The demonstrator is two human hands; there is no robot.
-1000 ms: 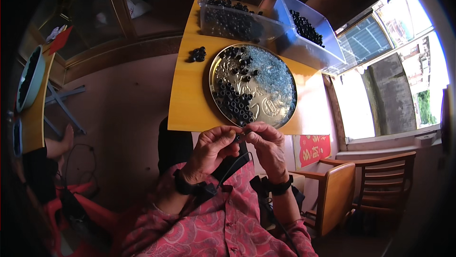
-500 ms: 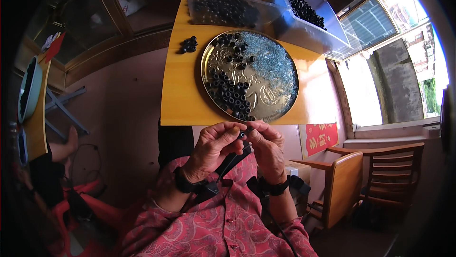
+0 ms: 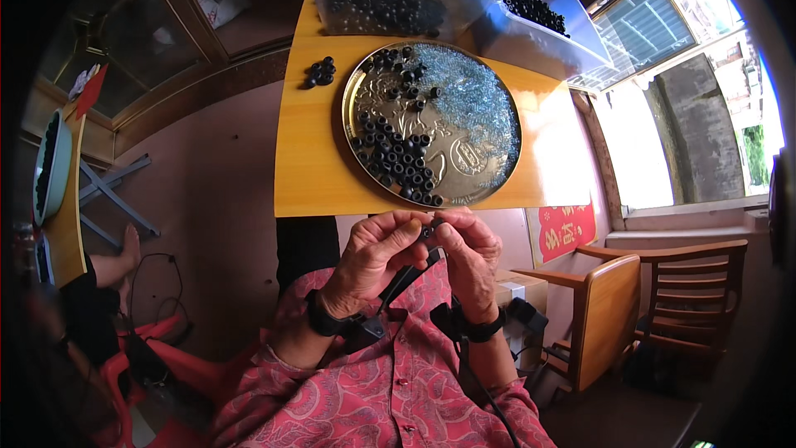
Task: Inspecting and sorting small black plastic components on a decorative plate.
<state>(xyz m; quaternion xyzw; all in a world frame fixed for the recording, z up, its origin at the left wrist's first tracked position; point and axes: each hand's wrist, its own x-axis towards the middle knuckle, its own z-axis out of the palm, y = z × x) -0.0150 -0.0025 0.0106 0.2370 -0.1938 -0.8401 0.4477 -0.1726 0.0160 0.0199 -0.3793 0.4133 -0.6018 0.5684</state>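
Just off the table's front edge, my left hand (image 3: 373, 253) pinches a small black ring-shaped part (image 3: 427, 232) between thumb and fingertips. My right hand (image 3: 470, 257) meets it there, its thumb and forefinger closed on the same part; whether it also holds something smaller is hidden. Beyond my hands a round gold metal tray (image 3: 452, 158) lies on the table. Many black ring-shaped parts (image 3: 402, 162) are gathered on its near left side, a few more stand toward its far left. Small clear bluish pieces (image 3: 468, 100) spread over its far right half.
Two clear plastic bins (image 3: 531, 46) with black parts stand at the back of the yellow table (image 3: 307, 166). A small pile of black parts (image 3: 319, 72) lies left of the tray. Wooden chairs (image 3: 609, 315) stand at right. Another person's leg (image 3: 112, 266) and a teal basin (image 3: 54, 166) are at far left.
My view has shifted slightly. Both hands stay together at the black part, with only small finger movements and a slight turn of the part.
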